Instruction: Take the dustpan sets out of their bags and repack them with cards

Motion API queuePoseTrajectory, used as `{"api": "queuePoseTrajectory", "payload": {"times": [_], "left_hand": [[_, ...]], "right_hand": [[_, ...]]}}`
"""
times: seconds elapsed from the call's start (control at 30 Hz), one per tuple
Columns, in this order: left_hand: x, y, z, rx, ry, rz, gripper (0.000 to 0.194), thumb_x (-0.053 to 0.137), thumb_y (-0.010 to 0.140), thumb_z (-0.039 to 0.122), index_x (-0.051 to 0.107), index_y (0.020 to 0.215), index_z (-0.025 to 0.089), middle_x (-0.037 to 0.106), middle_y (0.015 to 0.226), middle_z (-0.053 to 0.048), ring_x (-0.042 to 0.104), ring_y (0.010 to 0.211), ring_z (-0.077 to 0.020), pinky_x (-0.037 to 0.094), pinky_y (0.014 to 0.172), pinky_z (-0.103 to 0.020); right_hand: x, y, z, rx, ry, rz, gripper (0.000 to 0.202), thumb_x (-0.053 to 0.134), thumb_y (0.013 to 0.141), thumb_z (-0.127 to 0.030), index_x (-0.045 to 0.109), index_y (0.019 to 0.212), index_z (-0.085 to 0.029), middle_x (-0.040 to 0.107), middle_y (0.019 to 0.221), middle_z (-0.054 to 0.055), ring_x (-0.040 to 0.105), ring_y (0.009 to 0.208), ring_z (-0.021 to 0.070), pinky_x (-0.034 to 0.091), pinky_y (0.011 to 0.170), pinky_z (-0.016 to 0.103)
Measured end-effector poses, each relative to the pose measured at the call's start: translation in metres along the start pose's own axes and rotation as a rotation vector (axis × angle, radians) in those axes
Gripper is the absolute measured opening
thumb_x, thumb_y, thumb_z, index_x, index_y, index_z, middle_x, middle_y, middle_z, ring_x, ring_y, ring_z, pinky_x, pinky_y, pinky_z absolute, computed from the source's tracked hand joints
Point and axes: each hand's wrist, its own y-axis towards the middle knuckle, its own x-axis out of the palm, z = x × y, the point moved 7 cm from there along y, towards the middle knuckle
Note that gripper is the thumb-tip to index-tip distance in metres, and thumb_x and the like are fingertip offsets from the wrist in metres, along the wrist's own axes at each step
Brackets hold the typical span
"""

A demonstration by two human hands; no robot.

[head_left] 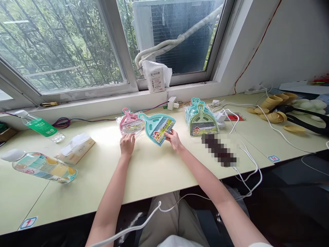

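Note:
My right hand (pixel 175 141) grips the lower right corner of a teal dustpan and brush set (pixel 154 127), thumb over its printed card. The set is tilted, its looped handle toward the upper left. My left hand (pixel 127 144) is at the near edge of a clear plastic bag (pixel 140 133), with its fingers bent and closed on the film. Just beyond that hand lies a pink dustpan and brush set (pixel 130 122) in clear wrapping. To the right stands a stack of wrapped sets, a green dustpan set (pixel 203 121) in front and teal ones behind.
Two bottles, one with a green label (pixel 42 127) and one with a fruit label (pixel 46 168), lie left of a tissue pack (pixel 75 148). White cables (pixel 253 161) trail over the table's right edge. A wrapped box (pixel 156 80) stands on the windowsill. Yellow cups (pixel 272 103) lie far right.

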Motion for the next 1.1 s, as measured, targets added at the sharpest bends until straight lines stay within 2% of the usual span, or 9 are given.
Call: {"api": "queuePoseTrajectory", "payload": {"times": [0.13,0.23,0.5,0.6,0.7,0.77,0.9,1.0,1.1], "left_hand": [[-0.007,0.0,-0.009,-0.081,-0.013,0.065,0.026,0.046,0.088,0.022,0.066,0.103,0.019,0.068,0.096,-0.009,0.057,0.098,-0.0278,0.041,0.086,-0.039],[-0.015,-0.001,-0.016,-0.145,-0.047,0.148,0.028,0.044,0.089,0.022,0.066,0.105,0.02,0.068,0.099,-0.009,0.056,0.099,-0.0271,0.042,0.086,-0.04],[-0.031,-0.004,-0.03,-0.247,-0.139,0.334,0.032,0.039,0.092,0.024,0.065,0.109,0.019,0.067,0.106,-0.01,0.056,0.102,-0.0256,0.043,0.09,-0.04],[-0.03,0.0,-0.017,-0.151,-0.205,0.285,0.031,0.04,0.092,0.025,0.065,0.108,0.019,0.068,0.105,-0.008,0.057,0.102,-0.0246,0.044,0.09,-0.04],[-0.024,0.001,0.009,-0.009,-0.263,0.195,0.03,0.04,0.093,0.026,0.065,0.108,0.021,0.067,0.109,-0.007,0.057,0.104,-0.0237,0.044,0.092,-0.04],[-0.018,-0.001,0.028,0.082,-0.283,0.133,0.03,0.04,0.093,0.025,0.064,0.11,0.021,0.066,0.113,-0.006,0.056,0.107,-0.0231,0.043,0.094,-0.04],[-0.011,-0.005,0.046,0.157,-0.283,0.066,0.032,0.038,0.093,0.021,0.062,0.115,0.022,0.064,0.117,-0.007,0.054,0.111,-0.023,0.043,0.095,-0.042],[-0.012,-0.004,0.039,0.099,-0.228,0.101,0.032,0.039,0.091,0.018,0.063,0.113,0.022,0.064,0.117,-0.007,0.055,0.11,-0.0241,0.041,0.097,-0.044],[-0.017,-0.002,0.023,0.002,-0.197,0.165,0.033,0.04,0.088,0.015,0.064,0.11,0.021,0.065,0.115,-0.007,0.055,0.109,-0.0245,0.039,0.098,-0.045]], "right_hand": [[0.012,-0.005,0.013,0.137,-0.082,-0.126,0.028,0.071,0.072,-0.02,0.06,0.098,-0.017,0.071,0.097,0.006,0.069,0.085,0.0197,0.058,0.078,0.035],[0.015,-0.008,0.021,0.226,-0.16,-0.154,0.026,0.07,0.071,-0.016,0.061,0.096,-0.016,0.072,0.098,0.007,0.069,0.085,0.0197,0.058,0.076,0.033],[0.003,-0.003,0.015,0.184,-0.226,-0.08,0.024,0.07,0.072,-0.016,0.061,0.094,-0.018,0.072,0.094,0.006,0.069,0.083,0.0195,0.058,0.073,0.033],[0.009,-0.006,0.016,0.194,-0.233,-0.129,0.027,0.07,0.072,-0.018,0.061,0.097,-0.018,0.072,0.097,0.007,0.069,0.083,0.0193,0.058,0.073,0.032],[0.02,-0.012,0.02,0.209,-0.227,-0.22,0.028,0.07,0.073,-0.02,0.061,0.099,-0.018,0.071,0.1,0.007,0.069,0.085,0.0192,0.058,0.072,0.031],[0.023,-0.013,0.023,0.209,-0.218,-0.23,0.027,0.069,0.073,-0.02,0.062,0.098,-0.017,0.071,0.1,0.007,0.069,0.085,0.0193,0.058,0.071,0.031],[0.014,-0.009,0.026,0.182,-0.175,-0.088,0.024,0.07,0.072,-0.017,0.061,0.094,-0.017,0.071,0.095,0.007,0.069,0.082,0.0197,0.059,0.072,0.032],[0.002,-0.004,0.022,0.148,-0.13,0.047,0.02,0.067,0.074,-0.013,0.059,0.092,-0.017,0.071,0.094,0.006,0.069,0.081,0.0189,0.059,0.073,0.033],[-0.005,-0.002,0.017,0.137,-0.111,0.103,0.018,0.063,0.076,-0.011,0.058,0.092,-0.017,0.071,0.095,0.006,0.069,0.08,0.0181,0.059,0.074,0.032]]}}
